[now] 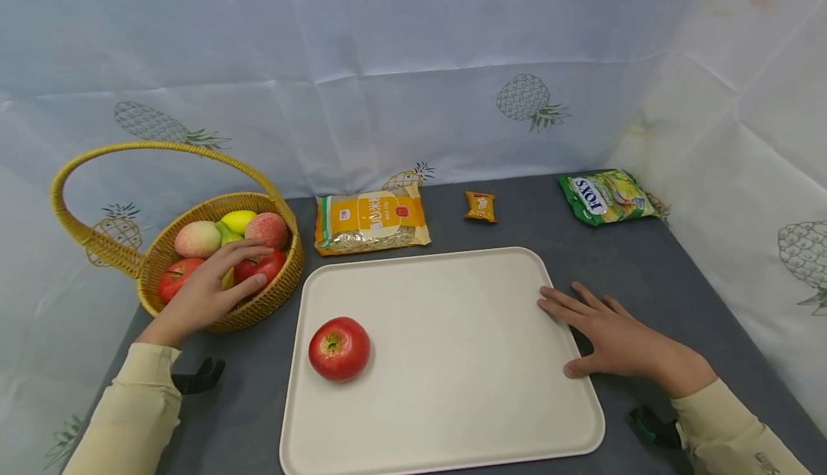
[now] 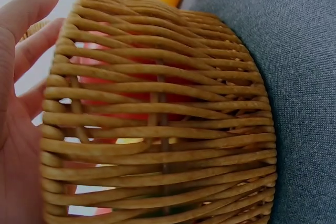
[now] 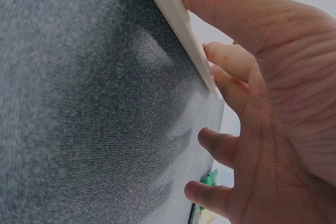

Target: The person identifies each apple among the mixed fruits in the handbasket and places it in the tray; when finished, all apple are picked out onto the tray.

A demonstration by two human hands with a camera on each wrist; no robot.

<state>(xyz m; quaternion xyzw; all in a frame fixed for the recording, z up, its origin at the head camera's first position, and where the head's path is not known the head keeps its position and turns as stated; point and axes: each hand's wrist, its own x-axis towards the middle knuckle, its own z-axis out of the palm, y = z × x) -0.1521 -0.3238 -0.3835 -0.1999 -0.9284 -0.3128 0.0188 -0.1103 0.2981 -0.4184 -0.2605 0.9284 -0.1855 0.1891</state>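
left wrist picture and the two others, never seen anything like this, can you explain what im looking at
There is no machine, just a person's two bare hands. One picture comes from a camera worn on the head, looking forward and down; the others come from a camera on each wrist. On the dark table are a pale tray bearing one apple, a fruit basket, a yellow bag, a small orange packet and a green packet. The left hand reaches into the basket over a red fruit; whether it grips it is unclear. The right hand touches the tray's edge, holding nothing.
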